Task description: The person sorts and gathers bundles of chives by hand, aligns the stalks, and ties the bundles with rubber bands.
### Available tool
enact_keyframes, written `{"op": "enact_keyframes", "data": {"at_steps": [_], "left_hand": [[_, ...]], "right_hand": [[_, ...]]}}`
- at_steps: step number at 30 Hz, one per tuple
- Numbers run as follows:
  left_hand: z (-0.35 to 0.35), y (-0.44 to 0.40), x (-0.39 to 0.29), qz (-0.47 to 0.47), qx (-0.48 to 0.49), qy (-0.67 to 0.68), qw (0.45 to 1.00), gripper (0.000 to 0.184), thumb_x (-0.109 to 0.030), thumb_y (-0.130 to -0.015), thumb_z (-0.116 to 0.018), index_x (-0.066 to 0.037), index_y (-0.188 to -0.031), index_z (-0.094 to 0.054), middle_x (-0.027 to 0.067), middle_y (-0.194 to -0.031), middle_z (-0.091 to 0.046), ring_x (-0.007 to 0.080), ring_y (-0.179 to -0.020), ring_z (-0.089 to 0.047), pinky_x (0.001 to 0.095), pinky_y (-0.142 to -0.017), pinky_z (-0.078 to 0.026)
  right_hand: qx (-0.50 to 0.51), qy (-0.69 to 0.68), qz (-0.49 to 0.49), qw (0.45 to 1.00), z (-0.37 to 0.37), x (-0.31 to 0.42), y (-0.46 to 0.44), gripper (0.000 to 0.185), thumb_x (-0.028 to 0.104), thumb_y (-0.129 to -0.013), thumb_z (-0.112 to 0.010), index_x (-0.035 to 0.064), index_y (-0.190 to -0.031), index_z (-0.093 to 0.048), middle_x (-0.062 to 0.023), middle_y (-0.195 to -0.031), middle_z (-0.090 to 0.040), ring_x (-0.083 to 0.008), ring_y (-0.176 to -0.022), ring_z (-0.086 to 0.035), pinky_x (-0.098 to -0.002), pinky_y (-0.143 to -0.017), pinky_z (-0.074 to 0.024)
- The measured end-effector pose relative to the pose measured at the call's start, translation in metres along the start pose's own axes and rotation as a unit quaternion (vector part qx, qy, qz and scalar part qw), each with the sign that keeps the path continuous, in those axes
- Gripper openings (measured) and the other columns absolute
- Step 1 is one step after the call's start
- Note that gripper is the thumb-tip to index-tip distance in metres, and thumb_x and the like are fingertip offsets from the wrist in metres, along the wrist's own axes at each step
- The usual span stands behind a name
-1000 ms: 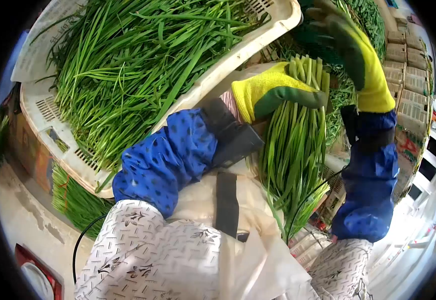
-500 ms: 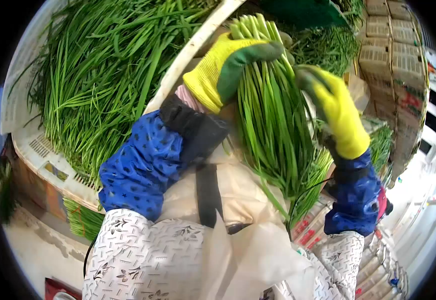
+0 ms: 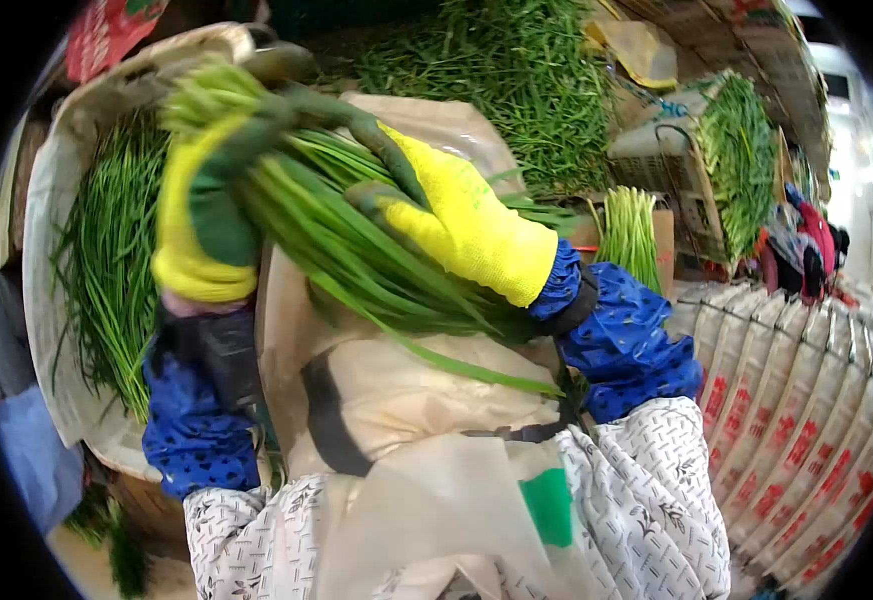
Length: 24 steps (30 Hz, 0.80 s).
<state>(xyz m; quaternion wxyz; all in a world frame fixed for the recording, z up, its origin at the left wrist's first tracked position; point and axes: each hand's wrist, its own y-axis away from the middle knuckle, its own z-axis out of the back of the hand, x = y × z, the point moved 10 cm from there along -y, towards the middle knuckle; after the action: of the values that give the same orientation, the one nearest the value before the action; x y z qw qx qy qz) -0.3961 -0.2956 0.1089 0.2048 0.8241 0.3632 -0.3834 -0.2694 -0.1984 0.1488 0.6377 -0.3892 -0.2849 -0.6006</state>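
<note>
The gathering looked well along for one bunch of long green leaves (image 3: 322,230): it lay slantwise above the person's lap, pale stalk ends together at the upper left, leafy ends trailing toward the right forearm. The left hand (image 3: 217,205) had its gloved fingers wrapped round the bunch near those ends (motion blur softened their outline). The right hand (image 3: 447,205) lay over the leaves, thumb and fingers parted with greenery between them — whether they pressed firmly, I could not tell.

No band showed around this bunch, though the hands hid part of it, and one long leaf strayed low across the apron (image 3: 427,385), so the tidying seemed unfinished. Plenty was left beyond it: the white basket (image 3: 42,300) on the left held many loose leaves (image 3: 107,270), and a broad heap of greens (image 3: 497,95) lay behind the hands. Just beyond the right forearm stood another bunch, its pale stalks (image 3: 629,235) upright and evenly gathered — apparently further along.
</note>
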Motion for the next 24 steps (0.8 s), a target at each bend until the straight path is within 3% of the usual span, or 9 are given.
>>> {"op": "enact_keyframes", "data": {"at_steps": [2,3,4,7,9,11,13,18,24], "left_hand": [[-0.016,-0.004,-0.032,-0.042,0.022,-0.147,0.988,0.02,-0.018,-0.074,-0.062,-0.01,-0.092,-0.064,0.0028,-0.082,-0.062,0.0219,-0.083,-0.061,0.0428,-0.087,-0.048],[-0.028,-0.005,-0.052,-0.074,0.035,-0.236,0.968,0.02,-0.019,-0.074,-0.062,-0.011,-0.091,-0.064,0.0026,-0.082,-0.062,0.022,-0.083,-0.061,0.0431,-0.088,-0.048],[-0.046,-0.002,-0.071,-0.114,0.05,-0.33,0.936,0.019,-0.019,-0.073,-0.062,-0.011,-0.091,-0.064,0.0025,-0.082,-0.062,0.0222,-0.083,-0.06,0.0434,-0.088,-0.048],[-0.127,0.014,-0.107,-0.289,0.14,-0.542,0.777,0.019,-0.02,-0.072,-0.062,-0.012,-0.089,-0.064,0.002,-0.081,-0.061,0.0227,-0.083,-0.06,0.0444,-0.089,-0.047],[-0.179,0.042,-0.102,-0.4,0.202,-0.594,0.668,0.019,-0.02,-0.071,-0.062,-0.013,-0.088,-0.064,0.0017,-0.081,-0.061,0.023,-0.083,-0.06,0.045,-0.089,-0.047],[-0.216,0.072,-0.075,-0.479,0.257,-0.604,0.583,0.018,-0.021,-0.07,-0.061,-0.013,-0.087,-0.064,0.0014,-0.08,-0.061,0.0233,-0.083,-0.06,0.0456,-0.09,-0.046],[-0.237,0.091,-0.029,-0.515,0.312,-0.598,0.529,0.018,-0.022,-0.07,-0.061,-0.014,-0.085,-0.064,0.0011,-0.079,-0.061,0.0237,-0.083,-0.059,0.0463,-0.09,-0.046],[-0.236,0.128,0.071,-0.462,0.426,-0.579,0.519,0.014,-0.024,-0.068,-0.061,-0.016,-0.08,-0.063,-0.0002,-0.078,-0.06,0.0242,-0.083,-0.059,0.0467,-0.09,-0.045],[-0.222,0.137,0.106,-0.397,0.493,-0.547,0.548,0.021,-0.031,-0.069,-0.061,-0.013,-0.08,-0.061,0.0048,-0.081,-0.06,0.0283,-0.084,-0.06,0.0448,-0.086,-0.049]], "right_hand": [[-0.076,-0.028,0.036,0.996,0.028,0.001,0.012,0.066,0.036,-0.081,-0.068,-0.0005,-0.13,-0.044,-0.0225,-0.106,-0.061,-0.041,-0.101,-0.057,-0.0462,-0.086,-0.0442],[-0.074,0.061,0.046,0.994,0.052,0.014,0.014,0.073,0.037,-0.077,-0.071,-0.0001,-0.132,-0.042,-0.0224,-0.105,-0.061,-0.0397,-0.1,-0.057,-0.0448,-0.087,-0.0447],[-0.058,0.05,-0.023,0.997,0.061,-0.007,0.021,0.072,0.017,-0.076,-0.072,0.0,-0.138,-0.038,-0.0224,-0.124,-0.053,-0.035,-0.115,-0.052,-0.0377,-0.098,-0.0408],[-0.18,0.345,-0.026,0.921,0.112,-0.023,0.049,0.07,0.023,-0.072,-0.073,0.0008,-0.132,-0.044,-0.0236,-0.118,-0.055,-0.0421,-0.107,-0.052,-0.0446,-0.091,-0.0444],[-0.198,0.292,-0.061,0.934,0.131,-0.035,0.065,0.066,0.026,-0.071,-0.073,0.0011,-0.128,-0.049,-0.0234,-0.115,-0.057,-0.0398,-0.105,-0.055,-0.0439,-0.088,-0.0462],[-0.225,0.268,-0.047,0.935,0.143,-0.057,0.092,0.056,0.017,-0.075,-0.072,0.0016,-0.125,-0.053,-0.0212,-0.117,-0.058,-0.0381,-0.11,-0.054,-0.0424,-0.094,-0.0438],[-0.264,0.108,-0.153,0.946,0.156,-0.08,0.11,0.047,0.007,-0.082,-0.067,0.0013,-0.127,-0.053,-0.0151,-0.122,-0.057,-0.0278,-0.113,-0.053,-0.0367,-0.097,-0.0417],[-0.301,0.009,-0.204,0.932,0.167,-0.085,0.147,0.038,0.002,-0.087,-0.06,0.0008,-0.124,-0.056,-0.0099,-0.12,-0.058,-0.0204,-0.112,-0.053,-0.0313,-0.097,-0.0407],[-0.281,-0.031,-0.188,0.941,0.159,-0.075,0.126,0.034,0.006,-0.092,-0.057,-0.0004,-0.126,-0.055,-0.0101,-0.12,-0.06,-0.0171,-0.108,-0.057,-0.0274,-0.092,-0.0449]]}}
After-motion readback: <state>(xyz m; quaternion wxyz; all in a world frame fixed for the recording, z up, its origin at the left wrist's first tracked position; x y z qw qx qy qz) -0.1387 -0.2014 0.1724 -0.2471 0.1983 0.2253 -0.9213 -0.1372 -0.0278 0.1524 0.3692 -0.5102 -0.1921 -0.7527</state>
